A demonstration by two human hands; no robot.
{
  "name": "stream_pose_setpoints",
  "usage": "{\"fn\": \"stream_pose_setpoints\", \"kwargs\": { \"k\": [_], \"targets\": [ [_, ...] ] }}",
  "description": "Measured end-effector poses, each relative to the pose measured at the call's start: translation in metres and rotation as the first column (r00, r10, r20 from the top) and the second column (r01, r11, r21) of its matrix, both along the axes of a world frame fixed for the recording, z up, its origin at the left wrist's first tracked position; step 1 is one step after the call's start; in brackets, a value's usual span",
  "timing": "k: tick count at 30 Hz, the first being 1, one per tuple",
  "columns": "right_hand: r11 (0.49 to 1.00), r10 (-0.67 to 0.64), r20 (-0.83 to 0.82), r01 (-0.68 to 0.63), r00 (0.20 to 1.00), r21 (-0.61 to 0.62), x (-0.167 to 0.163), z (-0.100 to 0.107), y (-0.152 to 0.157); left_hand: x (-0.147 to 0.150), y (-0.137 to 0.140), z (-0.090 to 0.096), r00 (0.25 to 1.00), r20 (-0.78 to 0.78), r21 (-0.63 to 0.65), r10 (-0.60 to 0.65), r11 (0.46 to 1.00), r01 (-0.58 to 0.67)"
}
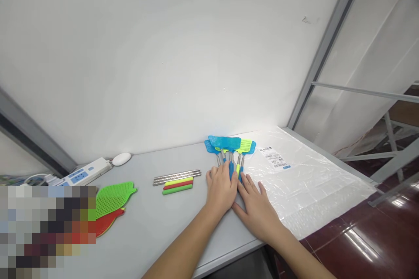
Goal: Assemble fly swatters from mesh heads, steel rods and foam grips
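Several fly swatters lie together near the wall, with blue mesh heads (225, 142), a yellow-green head (245, 146), metal rods and coloured handles. My left hand (221, 189) is curled over the handles on the left side, hiding part of them. A blue handle (231, 169) shows between the hands. Flat on the table beside the handle ends rests my right hand (257, 209), fingers stretched and thumb out, its fingertips touching the right-hand handles. Left of my hands are several loose metal rods (176, 176) and three handle tubes, yellow, red (178, 184) and green (177, 189).
A green swatter head (114, 198) overlaps a red one (106, 223) at the left, beside a blurred-out patch. Behind them is a power strip (83, 173) with a white oval device (121, 159). A clear plastic bag with a label (314, 183) covers the table's right end.
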State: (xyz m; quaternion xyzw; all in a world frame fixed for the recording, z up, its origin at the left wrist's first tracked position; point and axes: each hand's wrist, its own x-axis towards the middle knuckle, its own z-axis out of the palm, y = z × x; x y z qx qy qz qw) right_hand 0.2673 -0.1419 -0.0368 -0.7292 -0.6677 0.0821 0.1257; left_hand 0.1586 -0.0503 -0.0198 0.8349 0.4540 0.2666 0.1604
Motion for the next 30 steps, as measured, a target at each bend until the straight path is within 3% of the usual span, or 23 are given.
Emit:
{"fn": "stream_pose_setpoints", "kwargs": {
  "k": [6,20,30],
  "targets": [
    [1.0,0.001,0.003,-0.001,1.0,0.011,-0.001,-0.001,0.001,-0.006,0.007,0.002,0.995,-0.099,-0.001,-0.022,1.0,0.022],
    [1.0,-0.003,0.001,0.003,1.0,-0.013,0.0,0.0,0.001,-0.012,0.02,-0.005,0.99,-0.131,-0.092,-0.047,0.995,0.035],
    [1.0,-0.002,0.008,0.002,1.0,0.0,0.0,-0.002,0.001,-0.018,0.025,-0.008,0.967,-0.204,-0.173,-0.153,0.978,0.118]
  ]
}}
